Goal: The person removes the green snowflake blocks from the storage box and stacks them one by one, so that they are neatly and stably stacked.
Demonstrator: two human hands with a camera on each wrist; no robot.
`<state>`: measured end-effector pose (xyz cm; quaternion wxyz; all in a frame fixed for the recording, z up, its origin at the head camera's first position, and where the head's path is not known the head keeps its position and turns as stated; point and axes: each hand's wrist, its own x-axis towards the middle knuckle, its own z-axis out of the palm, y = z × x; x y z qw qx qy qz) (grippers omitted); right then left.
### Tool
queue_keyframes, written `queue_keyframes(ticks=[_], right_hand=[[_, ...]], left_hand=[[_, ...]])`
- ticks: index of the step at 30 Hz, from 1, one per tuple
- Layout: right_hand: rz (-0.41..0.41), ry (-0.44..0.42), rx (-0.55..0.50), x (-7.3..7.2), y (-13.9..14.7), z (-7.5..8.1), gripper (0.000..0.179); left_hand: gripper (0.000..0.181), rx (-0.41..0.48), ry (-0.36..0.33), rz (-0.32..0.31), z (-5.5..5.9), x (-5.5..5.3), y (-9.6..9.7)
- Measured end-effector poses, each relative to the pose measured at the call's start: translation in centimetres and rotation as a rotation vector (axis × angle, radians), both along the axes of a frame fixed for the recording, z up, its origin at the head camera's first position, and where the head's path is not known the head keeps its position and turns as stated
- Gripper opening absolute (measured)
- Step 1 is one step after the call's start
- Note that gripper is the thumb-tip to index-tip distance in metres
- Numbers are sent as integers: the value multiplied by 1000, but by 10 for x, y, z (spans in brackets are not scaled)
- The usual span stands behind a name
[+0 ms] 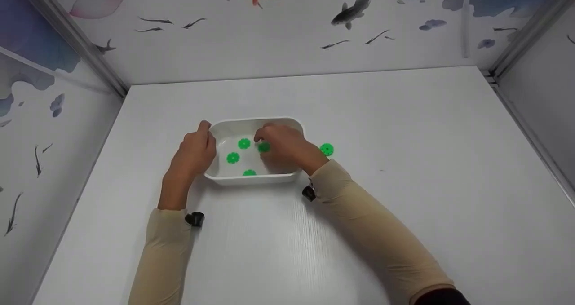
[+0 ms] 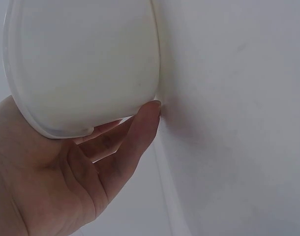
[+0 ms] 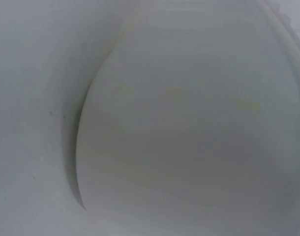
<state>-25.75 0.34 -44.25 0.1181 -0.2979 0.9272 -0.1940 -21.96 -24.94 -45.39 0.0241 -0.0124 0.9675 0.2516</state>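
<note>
Left hand (image 1: 194, 154) is cupping the white tray's (image 1: 251, 178) left wall, fingers (image 2: 140, 129) curled. Right hand (image 1: 284, 147) is reaching inside, fingers pinching a green disc (image 1: 264, 147).

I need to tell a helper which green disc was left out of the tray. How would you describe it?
Find the white tray in the middle of the white table. Just past its right wall, beyond the right hand, one green disc lies on the tabletop. The other green discs lie inside the tray.

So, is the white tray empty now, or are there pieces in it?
Not empty. The white tray holds four green discs; the right hand touches one of them. A fifth disc lies outside on the table.
</note>
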Motion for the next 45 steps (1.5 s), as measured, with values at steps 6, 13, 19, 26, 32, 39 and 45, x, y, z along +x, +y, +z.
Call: queue_keyframes(ticks=[6,13,19,26,32,39,45], right_hand=[[4,3,24,-3,-4,0,37],[-7,-13,24,-5,-7,1,31],[-11,-20,36,-4,-12,2,29],[-22,-34,80,-3,-17,3,27],[-41,-44,88,-2,-20,3,29],[-53,-49,109,1,-20,2,30],[-31,2,120,1,-19,-1,25]], left_hand=[[44,0,-5,-4,0,0,0],[44,1,-4,-3,-1,0,0],[44,6,0,-7,0,0,-1],[46,-5,14,-7,-1,-1,-1],[44,-1,19,-11,-2,-2,-1],[44,10,8,-6,-3,-2,0],[45,12,3,-6,-1,-1,-1]])
